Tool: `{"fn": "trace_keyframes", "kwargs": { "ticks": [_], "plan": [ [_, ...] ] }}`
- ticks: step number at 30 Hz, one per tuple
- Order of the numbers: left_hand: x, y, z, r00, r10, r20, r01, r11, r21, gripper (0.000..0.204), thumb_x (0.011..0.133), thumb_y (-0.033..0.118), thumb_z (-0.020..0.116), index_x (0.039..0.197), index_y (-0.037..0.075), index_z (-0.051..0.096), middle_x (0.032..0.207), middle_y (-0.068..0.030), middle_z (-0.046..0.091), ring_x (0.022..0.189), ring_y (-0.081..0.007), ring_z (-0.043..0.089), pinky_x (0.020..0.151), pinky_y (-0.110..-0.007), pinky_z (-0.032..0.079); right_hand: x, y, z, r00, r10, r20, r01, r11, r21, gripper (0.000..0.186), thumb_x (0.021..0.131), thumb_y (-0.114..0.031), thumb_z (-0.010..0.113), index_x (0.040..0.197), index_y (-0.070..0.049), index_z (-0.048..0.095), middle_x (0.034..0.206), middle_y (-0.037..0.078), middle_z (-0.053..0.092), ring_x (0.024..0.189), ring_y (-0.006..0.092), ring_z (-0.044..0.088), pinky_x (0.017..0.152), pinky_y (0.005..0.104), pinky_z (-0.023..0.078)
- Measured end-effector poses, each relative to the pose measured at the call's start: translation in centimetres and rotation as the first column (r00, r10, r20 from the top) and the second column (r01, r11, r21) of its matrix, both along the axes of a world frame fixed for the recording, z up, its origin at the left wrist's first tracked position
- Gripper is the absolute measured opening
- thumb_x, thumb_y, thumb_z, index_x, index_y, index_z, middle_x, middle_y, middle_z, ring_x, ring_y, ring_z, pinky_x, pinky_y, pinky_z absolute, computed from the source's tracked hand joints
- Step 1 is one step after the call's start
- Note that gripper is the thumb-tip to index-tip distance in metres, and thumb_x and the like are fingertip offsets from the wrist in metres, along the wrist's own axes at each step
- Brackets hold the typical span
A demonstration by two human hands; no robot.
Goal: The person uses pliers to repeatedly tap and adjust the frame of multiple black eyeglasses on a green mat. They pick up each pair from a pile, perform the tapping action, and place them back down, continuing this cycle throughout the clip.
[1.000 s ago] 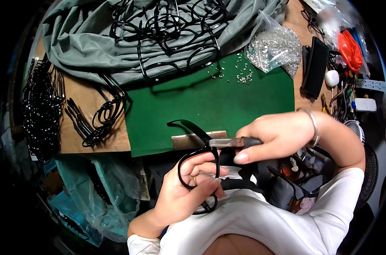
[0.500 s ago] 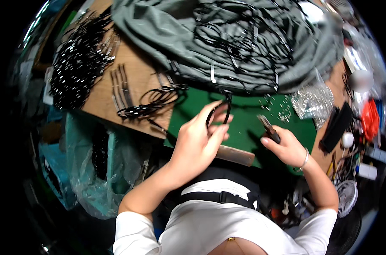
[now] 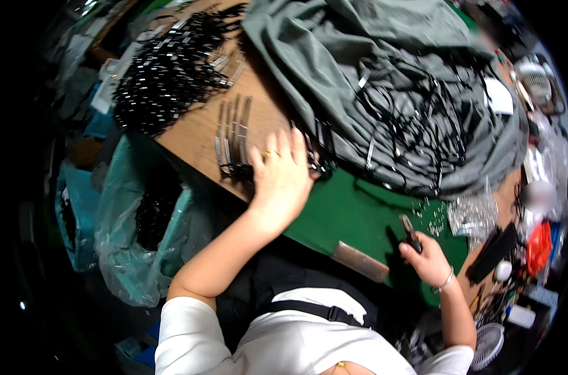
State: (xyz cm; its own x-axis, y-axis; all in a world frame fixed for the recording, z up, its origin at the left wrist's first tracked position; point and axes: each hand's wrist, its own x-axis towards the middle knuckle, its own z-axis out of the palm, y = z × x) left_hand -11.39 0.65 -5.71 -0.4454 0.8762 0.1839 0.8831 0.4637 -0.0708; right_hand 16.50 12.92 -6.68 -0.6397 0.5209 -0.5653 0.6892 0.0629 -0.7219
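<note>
My left hand [image 3: 283, 178] lies at the table's left part, its fingers stretched out and spread over a small bundle of black straps [image 3: 235, 169]. Part of that bundle is hidden beneath it. In my right hand [image 3: 429, 259], above the green mat [image 3: 334, 212], is a pair of pliers [image 3: 411, 234] with dark handles, jaws pointing away from me. Small silvery metal bits [image 3: 431, 219] are scattered on the mat just beyond the pliers. Toward the front edge of the mat is a flat brownish bar [image 3: 360, 261].
A grey-green cloth [image 3: 321, 69] bears a tangle of black straps [image 3: 415, 119]. A large pile of black straps [image 3: 165, 81] covers the far left. At right lie a clear bag of metal bits [image 3: 473, 215] and a black pouch [image 3: 491, 253]. Plastic-lined teal bins [image 3: 131, 250] stand at lower left.
My left hand has moved left from the mat to the strap bundle, and its curled fingers have spread. The black strap it held is no longer in it. My right hand still holds the pliers.
</note>
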Motion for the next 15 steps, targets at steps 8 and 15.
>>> {"fn": "trace_keyframes", "kwargs": {
  "ticks": [8,15],
  "plan": [
    [0.7,-6.7,1.2,0.902,-0.311,0.299,0.329,0.944,-0.01,0.024,0.065,0.007,0.057,0.088,0.003,0.051,0.079,-0.0102,0.048,0.079,-0.026,0.047,0.074,-0.035,0.036,0.7,-0.2,-0.7,0.996,-0.057,-0.071,0.055,0.998,-0.035,0.024,0.078,-0.022,0.059,0.075,0.001,0.052,0.06,0.004,0.055,0.055,0.0107,0.051,0.053,0.0253,0.042],
    [-5.4,-2.1,4.2,0.943,-0.311,-0.124,0.334,0.851,0.405,0.018,0.068,0.008,0.055,0.086,0.005,0.055,0.076,-0.0066,0.047,0.082,-0.0228,0.047,0.079,-0.037,0.036,0.0,0.1,0.1,0.994,-0.09,-0.06,0.085,0.993,-0.087,0.023,0.08,-0.019,0.059,0.078,0.003,0.052,0.062,0.005,0.056,0.054,0.01,0.054,0.051,0.0242,0.046]
  ]
}}
